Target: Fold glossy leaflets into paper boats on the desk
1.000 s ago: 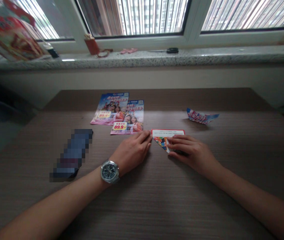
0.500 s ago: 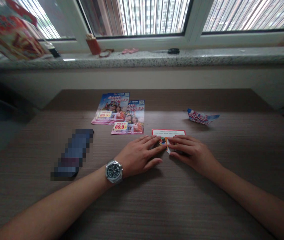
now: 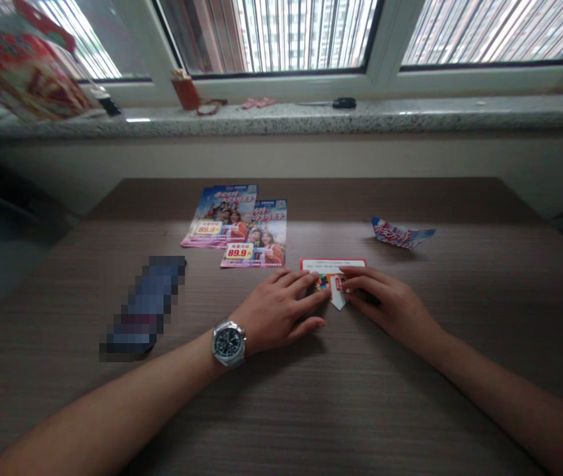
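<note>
A partly folded paper leaflet (image 3: 339,301) lies on the table in front of me, its top strip white with a red border and a white pointed flap toward me. My left hand (image 3: 281,307), wearing a metal watch (image 3: 228,342) at the wrist, lies flat with fingers stretched over the leaflet's left part. On the right side, my right hand (image 3: 385,301) has bent fingers, with thumb and fingertips closed at the flap's right edge. Part of the leaflet is hidden under both hands.
Several printed flyers (image 3: 262,238) overlap beyond my left hand. A folded paper boat (image 3: 400,233) stands at the back right. To the left lies a blurred-out phone-like object (image 3: 145,304). Scissors (image 3: 343,103) and a red pouch (image 3: 186,91) sit on the windowsill (image 3: 262,122).
My right hand's fingers have bent and drawn slightly right, uncovering more of the white pointed flap. The left hand stays nearly where it was on the leaflet.
</note>
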`<state>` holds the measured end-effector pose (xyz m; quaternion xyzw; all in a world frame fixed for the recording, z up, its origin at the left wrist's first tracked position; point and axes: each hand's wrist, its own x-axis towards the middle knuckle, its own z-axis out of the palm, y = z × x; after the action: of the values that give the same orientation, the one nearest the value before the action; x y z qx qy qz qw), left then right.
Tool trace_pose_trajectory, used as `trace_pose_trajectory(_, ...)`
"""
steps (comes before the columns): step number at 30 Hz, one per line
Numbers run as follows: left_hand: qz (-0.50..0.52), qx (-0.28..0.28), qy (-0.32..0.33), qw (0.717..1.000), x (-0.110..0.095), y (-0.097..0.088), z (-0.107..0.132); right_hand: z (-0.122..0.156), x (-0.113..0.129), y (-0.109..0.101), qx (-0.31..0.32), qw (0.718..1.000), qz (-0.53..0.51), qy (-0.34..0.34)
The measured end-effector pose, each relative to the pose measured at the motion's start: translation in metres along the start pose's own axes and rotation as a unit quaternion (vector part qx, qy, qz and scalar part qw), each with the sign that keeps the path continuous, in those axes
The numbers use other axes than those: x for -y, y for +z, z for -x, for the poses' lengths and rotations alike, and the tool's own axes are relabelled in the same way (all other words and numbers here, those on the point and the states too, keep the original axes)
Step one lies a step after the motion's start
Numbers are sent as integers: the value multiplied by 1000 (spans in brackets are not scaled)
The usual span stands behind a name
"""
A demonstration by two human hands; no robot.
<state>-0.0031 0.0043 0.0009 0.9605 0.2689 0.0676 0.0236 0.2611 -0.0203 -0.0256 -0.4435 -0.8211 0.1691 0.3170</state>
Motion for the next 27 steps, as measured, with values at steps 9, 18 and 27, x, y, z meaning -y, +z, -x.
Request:
trace_pose_trajectory(9, 7, -14, 17, 1000, -4, 4, -1, -1, -3, 1, -16, 1000, 8, -21)
trace_pose_trajectory(18, 63, 13, 25, 998, -5, 2, -2, -2, -2, -2, -20, 999, 13, -23)
trace_pose_trajectory(27, 65, 15, 24, 997, -5, 1, -3, -6, -26, -17, -61, 993, 99, 29)
